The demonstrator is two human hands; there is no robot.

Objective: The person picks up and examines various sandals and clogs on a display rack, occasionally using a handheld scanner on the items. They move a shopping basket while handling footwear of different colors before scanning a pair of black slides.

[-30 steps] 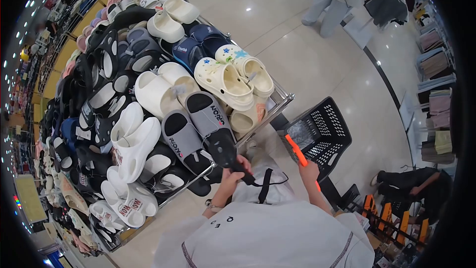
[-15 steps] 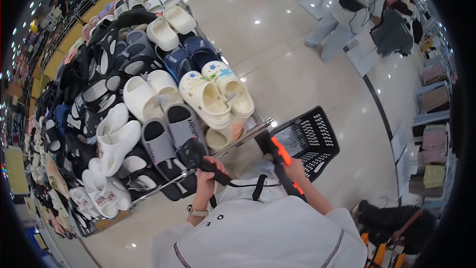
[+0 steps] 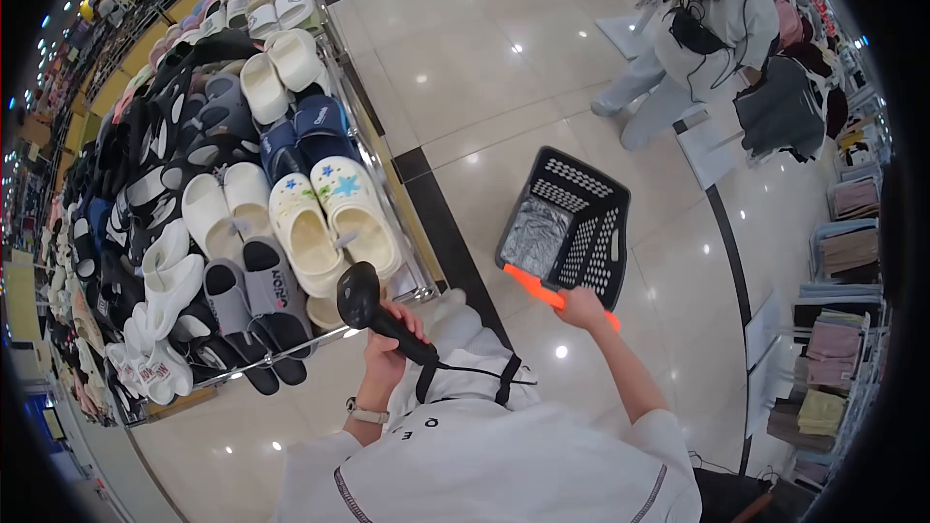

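- Left hand [image 3: 389, 341], a watch at its wrist, closes firmly around the grip of a black handheld device [image 3: 361, 298] in front of the waist; the full wrap probably steadies the device's heavier-looking head, which tips toward the shoes.
- Right hand [image 3: 582, 309] is closed on the orange handle [image 3: 532, 286] of a black shopping basket [image 3: 593, 242], its arm extended to the side, a carry that likely leaves the device and the basket room apart.
- Matte and dark, the device has a bulbous, rounded head and a slimmer grip; a dark cord runs from its lower end toward a black strap [image 3: 508, 378] at the person's front, perhaps as a tether.
- Pierced with rows of small holes, the basket hangs open side up, somewhat tilted; whether the shiny grey patch at its bottom is contents or bare plastic cannot be told.
- Beyond the left hand, grey slides [image 3: 276, 289] and cream clogs [image 3: 344, 208] with blue stars line a metal-railed display stand [image 3: 334, 334], paired side by side, presumably for easy viewing.
- Farther along sit navy slides [image 3: 323, 126] and plain white clogs [image 3: 294, 60].
- Well across the tiled floor [image 3: 465, 77], another person [image 3: 717, 48] in a pale top stands near a hanging grey garment [image 3: 783, 107].
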